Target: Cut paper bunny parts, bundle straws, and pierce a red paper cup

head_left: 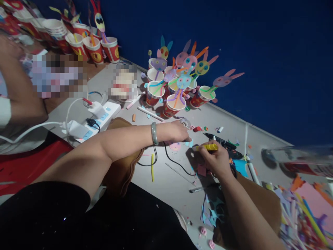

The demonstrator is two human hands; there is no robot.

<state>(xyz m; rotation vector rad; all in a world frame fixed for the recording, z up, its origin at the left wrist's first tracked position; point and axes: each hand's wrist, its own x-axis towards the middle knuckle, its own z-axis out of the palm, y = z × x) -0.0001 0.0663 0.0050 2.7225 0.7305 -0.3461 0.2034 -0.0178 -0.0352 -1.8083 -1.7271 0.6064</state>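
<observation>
My left hand [179, 131], with a jade-coloured bangle [154, 133] at the wrist, reaches across the table. Its index finger stretches down to a small light blue paper piece [189, 143]; the other fingers are partly hidden. A clear tape roll [185, 122] sits just beyond the knuckles. My right hand [217, 158] is closed round a yellow marker [210, 147], whose pale tip points left near the blue paper. Beneath my left wrist lies a pink paper face [174, 146], partly covered. A dark red paper square [201, 170] is below my right hand.
Paper cups with rabbit-like paper figures [175, 104] stand by the blue wall. A power strip [100, 119] with plugs lies left. Black cord [179, 165], a yellow stick [152, 167], pens and paper scraps [210, 211] are scattered about. Another person's arm [23, 83] rests at left.
</observation>
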